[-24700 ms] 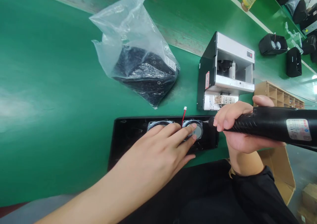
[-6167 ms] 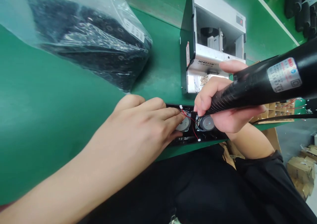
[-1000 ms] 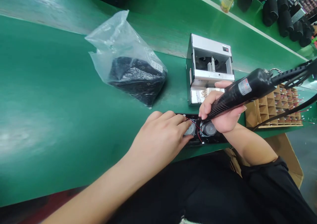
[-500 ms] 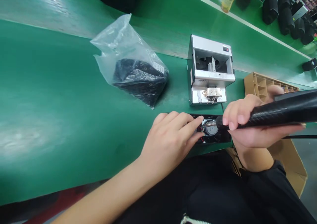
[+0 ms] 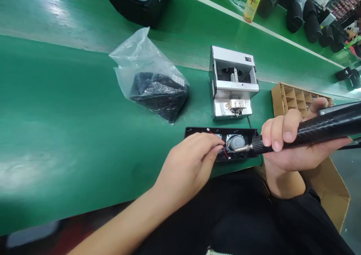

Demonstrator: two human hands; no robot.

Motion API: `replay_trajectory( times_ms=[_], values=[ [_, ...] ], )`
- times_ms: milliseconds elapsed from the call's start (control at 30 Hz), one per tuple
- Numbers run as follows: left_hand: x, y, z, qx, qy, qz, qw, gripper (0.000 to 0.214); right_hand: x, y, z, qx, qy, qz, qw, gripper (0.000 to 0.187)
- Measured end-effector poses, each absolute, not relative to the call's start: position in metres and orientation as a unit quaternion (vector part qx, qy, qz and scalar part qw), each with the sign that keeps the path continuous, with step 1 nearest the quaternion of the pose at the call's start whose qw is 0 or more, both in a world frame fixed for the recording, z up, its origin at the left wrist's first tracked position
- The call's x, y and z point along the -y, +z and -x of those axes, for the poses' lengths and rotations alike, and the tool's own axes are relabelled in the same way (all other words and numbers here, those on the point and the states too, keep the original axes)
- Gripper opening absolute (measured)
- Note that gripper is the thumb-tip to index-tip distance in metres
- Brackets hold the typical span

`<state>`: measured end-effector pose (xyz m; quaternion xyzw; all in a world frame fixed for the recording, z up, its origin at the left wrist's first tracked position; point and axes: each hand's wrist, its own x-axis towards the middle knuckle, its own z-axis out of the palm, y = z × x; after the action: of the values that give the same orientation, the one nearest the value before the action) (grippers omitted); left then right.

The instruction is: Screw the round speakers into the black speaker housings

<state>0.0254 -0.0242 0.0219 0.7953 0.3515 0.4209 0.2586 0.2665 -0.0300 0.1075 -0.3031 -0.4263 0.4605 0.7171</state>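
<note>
A black electric screwdriver [image 5: 329, 125] lies in my right hand [image 5: 284, 146], whose fingers wrap round its body. Its bit points left, at the lower edge of a round speaker [image 5: 236, 141]. The speaker sits in a long open black housing [image 5: 194, 129] on the bench, with part of a second speaker beside it. My left hand [image 5: 188, 159] reaches over the housing's left half, thumb and forefinger pinched close to the bit tip. What the pinch holds is hidden. Thin red and black wires [image 5: 226, 153] with small white connectors run by those fingertips.
Behind the housing stands a silver screw feeder [image 5: 235, 84]. A clear plastic bag [image 5: 158, 86] with black parts lies to its left, a divided cardboard box [image 5: 282, 99] to its right. Farther back are a black speaker case [image 5: 138, 7] and a yellow bottle [image 5: 254, 3].
My left thumb and forefinger, apart beside the speaker before, are now pinched together a little farther left. The screwdriver has shifted right, its bit lower on the speaker. The view has tilted slightly.
</note>
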Motion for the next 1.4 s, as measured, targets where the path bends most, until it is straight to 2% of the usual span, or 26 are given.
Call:
replay_trajectory(
  times_ms=[100, 233, 333, 500, 700, 1167, 1233, 1333, 1400],
  values=[
    [0.027, 0.033, -0.030, -0.339, 0.447, -0.757, 0.334, 0.017, 0.031, 0.108, -0.261, 0.438, 0.461, 0.299, 0.712, 0.042],
    [0.030, 0.044, -0.043, -0.275, 0.477, -0.753, 0.359, 0.008, 0.025, 0.098, -0.251, 0.451, 0.435, 0.260, 0.735, 0.051],
    [0.031, 0.044, -0.047, -0.256, 0.495, -0.745, 0.367, 0.011, 0.020, 0.089, -0.244, 0.454, 0.414, 0.217, 0.759, 0.068],
    [0.031, 0.042, -0.044, -0.239, 0.500, -0.735, 0.391, 0.016, 0.019, 0.082, -0.243, 0.462, 0.409, 0.253, 0.745, 0.069],
    [0.033, 0.041, -0.044, -0.253, 0.513, -0.720, 0.393, 0.020, 0.014, 0.075, -0.239, 0.462, 0.419, 0.182, 0.760, 0.089],
    [0.033, 0.037, -0.048, -0.278, 0.518, -0.712, 0.384, 0.017, 0.011, 0.087, -0.243, 0.435, 0.397, 0.210, 0.781, 0.085],
    [0.032, 0.038, -0.051, -0.276, 0.522, -0.712, 0.381, 0.017, 0.016, 0.095, -0.248, 0.450, 0.402, 0.221, 0.766, 0.074],
    [0.030, 0.040, -0.055, -0.267, 0.528, -0.713, 0.376, 0.017, 0.030, 0.107, -0.254, 0.454, 0.445, 0.277, 0.720, 0.047],
    [0.029, 0.041, -0.055, -0.262, 0.527, -0.716, 0.375, 0.016, 0.037, 0.111, -0.256, 0.444, 0.466, 0.282, 0.711, 0.041]
  ],
)
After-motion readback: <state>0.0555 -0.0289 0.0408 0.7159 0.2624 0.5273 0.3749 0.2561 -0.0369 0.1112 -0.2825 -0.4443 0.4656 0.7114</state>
